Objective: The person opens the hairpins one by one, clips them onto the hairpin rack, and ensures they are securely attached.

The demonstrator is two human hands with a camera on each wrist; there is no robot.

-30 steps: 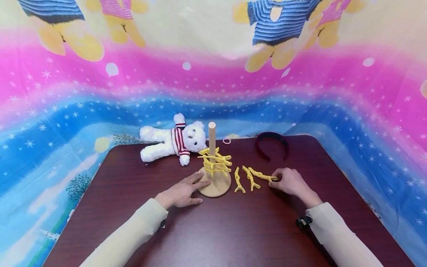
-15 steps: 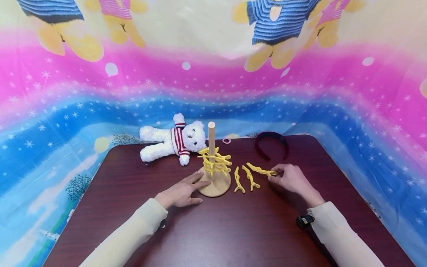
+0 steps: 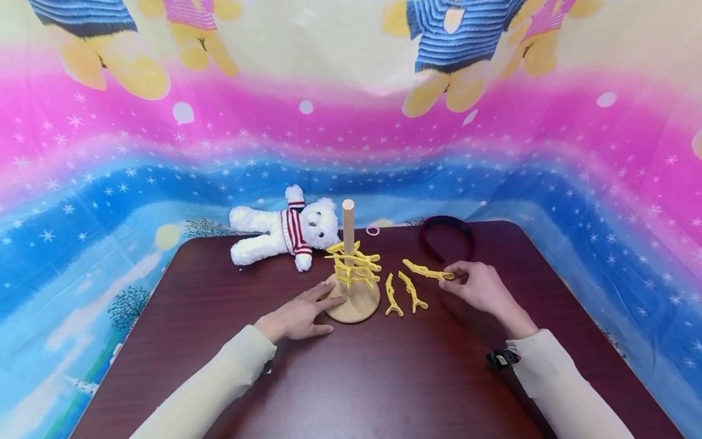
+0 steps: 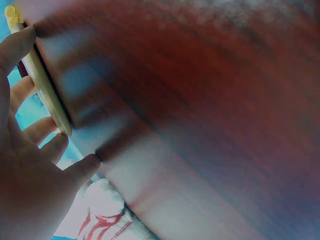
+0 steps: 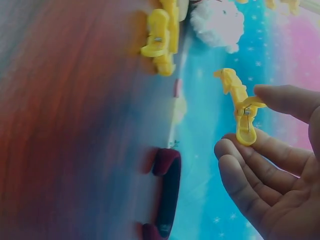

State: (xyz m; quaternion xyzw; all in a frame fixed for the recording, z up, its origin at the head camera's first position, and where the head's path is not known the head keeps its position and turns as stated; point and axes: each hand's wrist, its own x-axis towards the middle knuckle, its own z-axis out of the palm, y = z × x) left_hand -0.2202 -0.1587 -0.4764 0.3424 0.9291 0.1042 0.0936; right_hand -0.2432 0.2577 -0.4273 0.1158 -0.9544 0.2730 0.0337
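My right hand [image 3: 482, 291] pinches a yellow hair clip [image 3: 425, 271] by its handle end, thumb on one side and fingers on the other. In the right wrist view that clip [image 5: 237, 102] shows a small metal spring and hangs above the table. My left hand [image 3: 298, 314] rests with spread fingers on the round base [image 3: 359, 311] of a wooden stand. Several yellow clips [image 3: 356, 268] are clamped around the stand's upright post [image 3: 348, 225]. Two more clips lie on the table right of the base, one clip [image 3: 392, 296] beside another clip [image 3: 412, 291].
A white teddy bear [image 3: 293, 231] in a striped sweater lies behind the stand to the left. At the back stand a dark red headband [image 3: 446, 238] and a pink hair ring [image 3: 373, 231]. Printed cloth [image 3: 351, 140] surrounds the brown table [image 3: 351, 378].
My right hand has raised the third clip off the table and carried it away from me, apart from the other two. The left hand stays put on the base.
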